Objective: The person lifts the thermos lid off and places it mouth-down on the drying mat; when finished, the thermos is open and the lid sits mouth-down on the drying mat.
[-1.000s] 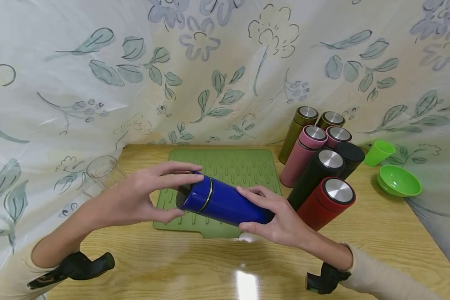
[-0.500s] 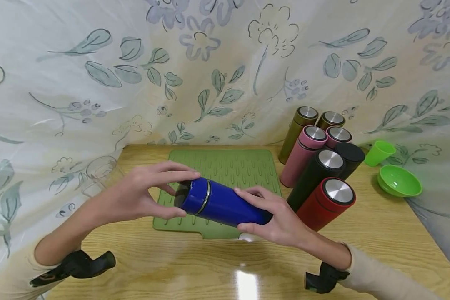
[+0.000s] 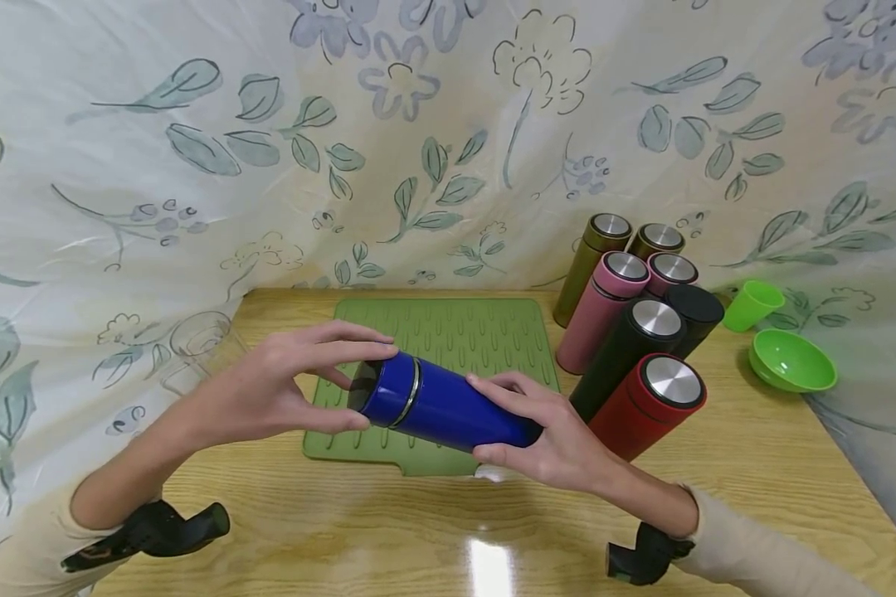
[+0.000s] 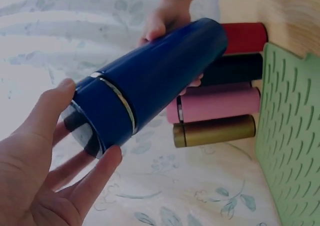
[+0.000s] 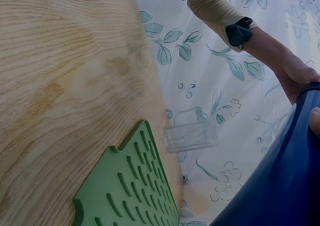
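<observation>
A blue thermos flask is held tilted in the air above a green ridged mat, its lid end pointing left. My left hand pinches the rim of the blue lid between thumb and fingertips. In the left wrist view the silver-and-dark lid top faces the palm, a gap between them. My right hand grips the flask near its base, thumb below and fingers over the top. A shiny ring separates lid from body. The right wrist view shows only part of the flask.
To the right stand several more flasks: red, black, pink and olive-gold. Beyond them are a green cup and green bowl. A clear glass jug stands behind my left wrist. Floral cloth backs the table.
The lid end of the flask and my left hand have shifted slightly down and left from a second ago. Both hands keep hold of the flask; since half a second ago almost nothing differs.
</observation>
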A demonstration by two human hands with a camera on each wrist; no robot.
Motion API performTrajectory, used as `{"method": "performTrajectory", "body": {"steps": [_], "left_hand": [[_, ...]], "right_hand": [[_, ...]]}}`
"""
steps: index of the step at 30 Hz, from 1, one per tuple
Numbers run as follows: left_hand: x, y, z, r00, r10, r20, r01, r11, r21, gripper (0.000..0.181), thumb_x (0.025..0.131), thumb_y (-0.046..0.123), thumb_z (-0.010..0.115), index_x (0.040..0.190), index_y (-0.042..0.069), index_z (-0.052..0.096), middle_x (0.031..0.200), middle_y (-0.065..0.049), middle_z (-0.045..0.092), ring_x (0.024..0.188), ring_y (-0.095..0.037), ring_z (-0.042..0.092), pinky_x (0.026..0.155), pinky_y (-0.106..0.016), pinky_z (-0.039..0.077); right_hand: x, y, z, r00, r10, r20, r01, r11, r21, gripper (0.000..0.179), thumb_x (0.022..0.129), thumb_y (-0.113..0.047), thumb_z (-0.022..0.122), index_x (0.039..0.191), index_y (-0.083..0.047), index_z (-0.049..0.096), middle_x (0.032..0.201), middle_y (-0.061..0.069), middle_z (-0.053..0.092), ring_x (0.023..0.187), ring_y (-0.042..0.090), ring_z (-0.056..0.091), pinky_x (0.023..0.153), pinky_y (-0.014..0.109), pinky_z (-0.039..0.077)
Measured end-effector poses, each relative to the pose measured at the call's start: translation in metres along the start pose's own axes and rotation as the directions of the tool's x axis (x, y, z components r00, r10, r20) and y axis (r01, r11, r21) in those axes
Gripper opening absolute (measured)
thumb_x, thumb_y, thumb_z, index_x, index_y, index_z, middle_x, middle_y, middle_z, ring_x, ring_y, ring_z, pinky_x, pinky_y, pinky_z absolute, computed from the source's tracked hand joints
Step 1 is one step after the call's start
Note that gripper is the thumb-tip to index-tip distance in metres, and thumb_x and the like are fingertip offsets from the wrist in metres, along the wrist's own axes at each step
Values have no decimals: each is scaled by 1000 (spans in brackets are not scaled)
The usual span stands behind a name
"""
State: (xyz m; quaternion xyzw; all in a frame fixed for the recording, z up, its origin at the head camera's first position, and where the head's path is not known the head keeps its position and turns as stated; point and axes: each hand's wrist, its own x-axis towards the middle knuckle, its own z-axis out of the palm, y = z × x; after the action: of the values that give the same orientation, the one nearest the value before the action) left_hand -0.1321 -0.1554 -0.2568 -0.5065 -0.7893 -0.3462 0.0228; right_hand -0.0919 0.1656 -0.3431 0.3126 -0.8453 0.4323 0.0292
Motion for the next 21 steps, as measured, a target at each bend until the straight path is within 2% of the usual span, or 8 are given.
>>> {"method": "performTrajectory", "body": {"steps": [3,6,8,11,13,17,19,21], "left_hand": [[-1,1,0,1000,-29,11,29,1000,-12,67,78,15,82,138,15,53,144,-9,49,118,-24,60,78,-23,60],[-2,0,0,999,-16,34,17,999,-40,69,79,13,80,141,15,51,149,-10,44,123,-24,57,82,-25,60],[-2,0,0,999,9,40,-7,998,-62,69,78,9,81,140,14,51,147,-11,47,122,-24,58,81,-25,60],[-2,-1,1,1000,9,23,-7,997,-74,67,78,7,80,139,13,53,140,-12,53,117,-25,61,78,-24,60],[-3,0,2,1000,-27,14,28,996,-79,71,78,10,80,142,14,49,143,-12,50,116,-26,62,79,-24,60],[-3,2,2,995,-88,35,91,991,-99,84,79,14,81,150,16,37,155,-8,35,127,-28,53,85,-27,59],[-2,1,1,996,-79,46,84,990,-111,84,79,11,80,150,16,36,156,-8,33,128,-28,52,88,-28,59],[-1,0,1,998,-43,36,46,993,-107,78,78,6,79,147,13,42,151,-11,39,125,-29,54,85,-28,59]], "right_hand": [[0,-1,1,1000,12,-1,-12,1000,6,74,80,-20,79,146,-25,46,129,6,55,114,27,56,85,34,57],[0,-1,1,1000,14,-1,-14,1000,8,73,80,-19,79,146,-24,46,127,6,55,114,27,56,84,34,57],[-1,-1,1,1000,9,-1,-9,1000,8,74,80,-19,79,146,-24,46,127,6,56,113,27,56,84,34,58],[-1,-1,2,1000,2,1,-2,1000,7,74,80,-19,79,146,-24,46,128,7,56,114,27,56,85,34,58],[-1,-1,2,1000,7,2,-7,1000,12,74,80,-19,79,146,-24,45,128,7,55,114,28,56,84,35,58],[0,-1,1,999,33,-6,-33,999,34,72,81,-17,77,146,-20,45,129,8,56,115,30,56,84,38,58],[1,-1,1,999,40,-12,-39,999,37,72,81,-16,77,146,-18,46,129,9,56,115,31,55,84,39,58],[1,-1,1,999,38,-10,-37,999,31,73,81,-16,77,146,-19,46,128,8,56,115,31,55,84,39,58]]}}
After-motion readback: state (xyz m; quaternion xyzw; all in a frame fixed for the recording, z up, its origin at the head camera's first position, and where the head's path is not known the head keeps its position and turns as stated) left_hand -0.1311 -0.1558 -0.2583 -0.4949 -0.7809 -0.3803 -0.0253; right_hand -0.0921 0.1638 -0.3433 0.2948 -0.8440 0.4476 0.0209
